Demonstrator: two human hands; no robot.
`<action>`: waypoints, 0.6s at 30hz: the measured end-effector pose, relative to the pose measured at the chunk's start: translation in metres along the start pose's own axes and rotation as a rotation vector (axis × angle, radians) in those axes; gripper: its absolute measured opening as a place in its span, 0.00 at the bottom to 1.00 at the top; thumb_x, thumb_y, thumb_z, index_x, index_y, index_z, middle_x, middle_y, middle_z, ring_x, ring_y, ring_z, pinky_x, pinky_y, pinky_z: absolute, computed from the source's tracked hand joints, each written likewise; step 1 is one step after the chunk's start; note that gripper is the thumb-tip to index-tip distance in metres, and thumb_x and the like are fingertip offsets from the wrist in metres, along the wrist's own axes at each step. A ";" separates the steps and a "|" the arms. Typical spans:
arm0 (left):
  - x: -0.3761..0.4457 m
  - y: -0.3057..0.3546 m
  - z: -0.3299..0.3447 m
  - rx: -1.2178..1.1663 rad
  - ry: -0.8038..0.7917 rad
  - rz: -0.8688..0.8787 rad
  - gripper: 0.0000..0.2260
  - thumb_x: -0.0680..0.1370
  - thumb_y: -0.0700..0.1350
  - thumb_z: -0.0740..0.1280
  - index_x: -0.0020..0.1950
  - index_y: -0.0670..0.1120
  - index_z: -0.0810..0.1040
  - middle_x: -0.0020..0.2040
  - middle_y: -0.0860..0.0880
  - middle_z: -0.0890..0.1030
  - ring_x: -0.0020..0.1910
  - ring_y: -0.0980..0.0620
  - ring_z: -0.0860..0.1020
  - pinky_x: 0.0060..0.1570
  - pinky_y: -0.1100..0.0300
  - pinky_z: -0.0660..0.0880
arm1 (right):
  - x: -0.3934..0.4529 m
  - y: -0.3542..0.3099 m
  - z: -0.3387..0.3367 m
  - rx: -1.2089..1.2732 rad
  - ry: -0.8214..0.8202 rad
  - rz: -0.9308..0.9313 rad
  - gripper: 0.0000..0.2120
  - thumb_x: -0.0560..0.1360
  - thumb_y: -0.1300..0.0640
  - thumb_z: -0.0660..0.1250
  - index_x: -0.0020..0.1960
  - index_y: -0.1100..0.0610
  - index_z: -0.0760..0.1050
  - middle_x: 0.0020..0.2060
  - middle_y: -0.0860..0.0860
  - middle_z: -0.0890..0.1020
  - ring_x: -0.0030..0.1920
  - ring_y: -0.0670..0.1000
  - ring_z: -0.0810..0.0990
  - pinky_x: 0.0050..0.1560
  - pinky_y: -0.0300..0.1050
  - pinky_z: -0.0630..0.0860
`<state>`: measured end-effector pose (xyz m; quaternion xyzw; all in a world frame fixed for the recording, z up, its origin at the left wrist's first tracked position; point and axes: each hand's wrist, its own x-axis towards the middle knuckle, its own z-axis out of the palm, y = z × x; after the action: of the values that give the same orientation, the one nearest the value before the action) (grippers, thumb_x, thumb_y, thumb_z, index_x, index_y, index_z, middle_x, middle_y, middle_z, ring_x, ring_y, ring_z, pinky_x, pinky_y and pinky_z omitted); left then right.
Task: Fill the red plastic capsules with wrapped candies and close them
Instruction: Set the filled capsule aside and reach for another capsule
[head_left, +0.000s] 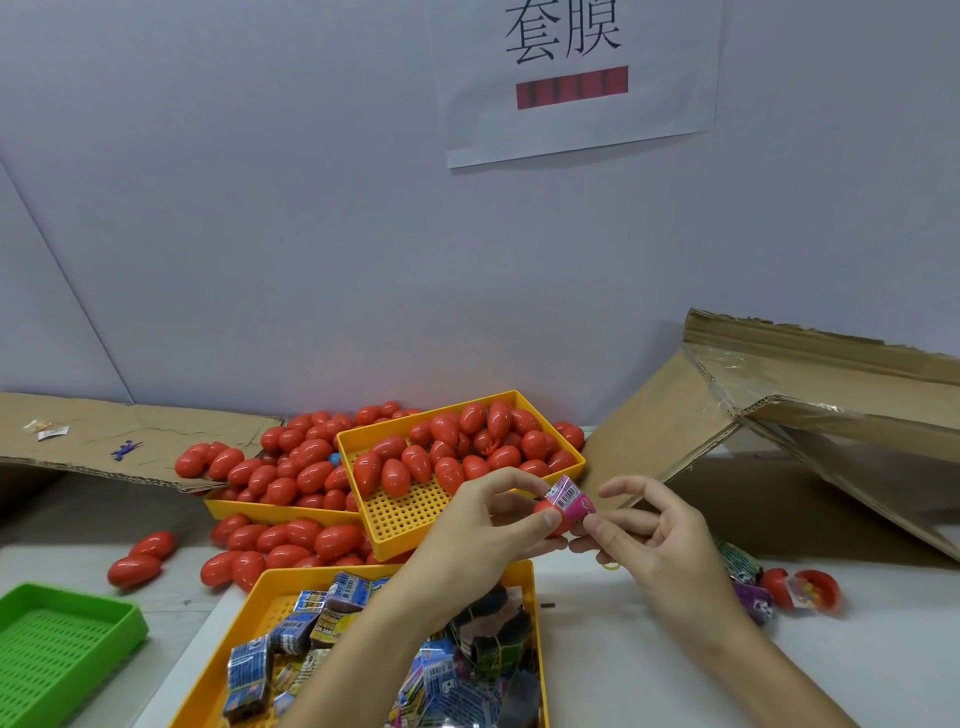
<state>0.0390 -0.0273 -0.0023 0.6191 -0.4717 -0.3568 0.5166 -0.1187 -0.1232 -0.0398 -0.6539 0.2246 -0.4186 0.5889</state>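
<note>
Tabletop (649, 675): yellow tray (470, 512) heaped with closed red capsules (457, 447); nearer tray (260, 597) holds wrapped candies (306, 629). Above it, left hand (483, 525) grips open red capsule half (549, 512); right hand (654, 540) pinches pink candy (571, 500) sitting in its mouth.

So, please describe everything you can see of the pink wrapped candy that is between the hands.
The pink wrapped candy is a small blocky piece in glossy magenta wrapper, with a white barcode panel on its upper face. It is tilted and sits half inside a red capsule half, which the left hand grips. The right hand pinches its lower right end with thumb and forefinger. It is held in the air above the near edge of the yellow tray of capsules.
</note>
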 end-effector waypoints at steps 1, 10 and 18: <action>0.000 0.000 0.000 0.006 -0.001 0.002 0.10 0.76 0.47 0.72 0.56 0.49 0.80 0.55 0.47 0.82 0.52 0.50 0.84 0.51 0.54 0.82 | 0.000 0.000 0.000 0.007 -0.004 0.013 0.17 0.67 0.51 0.71 0.54 0.54 0.75 0.41 0.52 0.87 0.40 0.53 0.86 0.36 0.37 0.79; -0.002 0.000 0.004 0.054 -0.001 0.052 0.10 0.77 0.47 0.70 0.58 0.49 0.78 0.53 0.48 0.83 0.50 0.51 0.84 0.49 0.58 0.82 | 0.000 0.004 0.004 0.059 -0.023 0.079 0.16 0.67 0.50 0.70 0.54 0.52 0.79 0.42 0.52 0.87 0.42 0.53 0.86 0.37 0.39 0.80; 0.000 -0.002 0.013 0.031 0.062 0.067 0.11 0.78 0.47 0.69 0.59 0.49 0.78 0.53 0.49 0.84 0.49 0.53 0.85 0.49 0.60 0.82 | -0.001 0.008 0.007 0.070 0.009 0.109 0.15 0.67 0.47 0.69 0.51 0.49 0.82 0.42 0.49 0.86 0.44 0.47 0.85 0.38 0.37 0.79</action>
<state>0.0275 -0.0312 -0.0069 0.6217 -0.4813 -0.3127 0.5330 -0.1115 -0.1198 -0.0477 -0.6177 0.2479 -0.3964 0.6323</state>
